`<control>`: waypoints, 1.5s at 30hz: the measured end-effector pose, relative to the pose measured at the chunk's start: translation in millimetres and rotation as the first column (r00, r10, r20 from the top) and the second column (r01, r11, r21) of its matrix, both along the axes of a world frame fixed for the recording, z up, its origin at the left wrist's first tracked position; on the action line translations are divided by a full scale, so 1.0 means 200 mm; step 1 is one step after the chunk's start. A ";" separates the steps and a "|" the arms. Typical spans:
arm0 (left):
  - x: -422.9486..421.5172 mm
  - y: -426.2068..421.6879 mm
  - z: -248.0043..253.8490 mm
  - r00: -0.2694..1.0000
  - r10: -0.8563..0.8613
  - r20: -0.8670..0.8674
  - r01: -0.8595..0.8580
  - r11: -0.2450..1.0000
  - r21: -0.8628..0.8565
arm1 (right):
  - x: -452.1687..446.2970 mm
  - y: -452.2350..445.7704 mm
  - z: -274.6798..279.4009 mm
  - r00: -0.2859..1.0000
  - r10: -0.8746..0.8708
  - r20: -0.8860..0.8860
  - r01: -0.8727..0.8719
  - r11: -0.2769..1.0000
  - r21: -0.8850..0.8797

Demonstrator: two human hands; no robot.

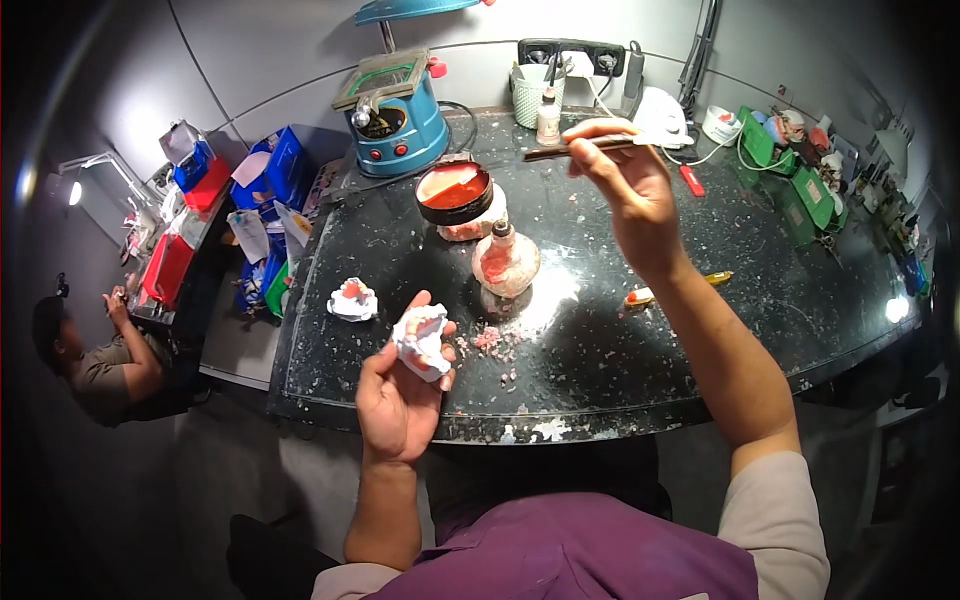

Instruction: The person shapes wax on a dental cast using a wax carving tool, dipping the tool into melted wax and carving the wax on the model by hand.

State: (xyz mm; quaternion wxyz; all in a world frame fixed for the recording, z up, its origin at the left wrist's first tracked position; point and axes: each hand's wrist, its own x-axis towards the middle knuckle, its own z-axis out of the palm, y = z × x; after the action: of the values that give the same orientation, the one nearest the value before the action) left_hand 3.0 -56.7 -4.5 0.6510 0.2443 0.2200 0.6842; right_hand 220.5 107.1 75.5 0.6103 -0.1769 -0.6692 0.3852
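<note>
While my left hand curls around a white plaster model near the front of the table, my right hand pinches a dark tool, held up well apart from it.

Benchtop glossy, specked with rough pale patches, held cast matt, plaster-like, second cast likewise chalky, round flask glass-like, smeared, blue machine housing smooth, semi-gloss, apron matt cloth, tool possibly wood, too small to confirm.
</note>
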 end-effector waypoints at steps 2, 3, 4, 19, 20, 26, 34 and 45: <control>0.01 0.01 0.04 0.998 0.061 -0.021 -0.062 0.995 -0.079 | -0.05 0.03 0.01 0.996 0.008 0.090 -0.017 0.996 0.091; -0.01 0.03 0.02 0.998 0.062 -0.012 -0.063 0.995 -0.081 | -0.07 0.05 0.01 0.985 -0.030 0.171 0.009 0.993 0.121; -0.04 0.04 -0.01 0.984 -0.086 0.153 0.099 0.992 -0.077 | -0.08 0.05 0.00 0.977 -0.063 0.204 0.032 0.988 0.151; -0.05 0.09 -0.01 0.909 -0.150 0.389 0.173 0.985 -0.023 | -0.04 -0.04 -0.20 0.961 0.079 -0.264 -0.164 0.935 -0.316; -0.03 0.08 0.02 0.908 -0.125 0.399 0.153 0.987 -0.039 | -0.01 -0.06 -0.22 0.943 0.097 -0.317 -0.206 0.920 -0.333; 0.04 0.10 0.05 0.929 -0.114 0.352 0.118 0.993 0.009 | 0.02 -0.13 -0.21 0.969 0.004 -0.248 -0.071 0.963 -0.260; 0.10 0.09 0.06 0.995 -0.053 0.090 0.061 0.994 -0.088 | 0.02 -0.16 -0.23 0.998 -0.026 -0.063 0.021 0.996 -0.086; 0.13 0.04 -0.02 0.907 0.191 -0.375 -0.173 0.982 0.080 | 0.02 -0.16 -0.24 0.997 -0.004 -0.073 -0.001 0.997 -0.077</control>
State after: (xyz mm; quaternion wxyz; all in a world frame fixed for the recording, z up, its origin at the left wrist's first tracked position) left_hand 28.3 -49.0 -7.6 0.5235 0.3655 0.3488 0.6861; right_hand 224.3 74.5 27.1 0.6274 -0.1865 -0.6310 0.4164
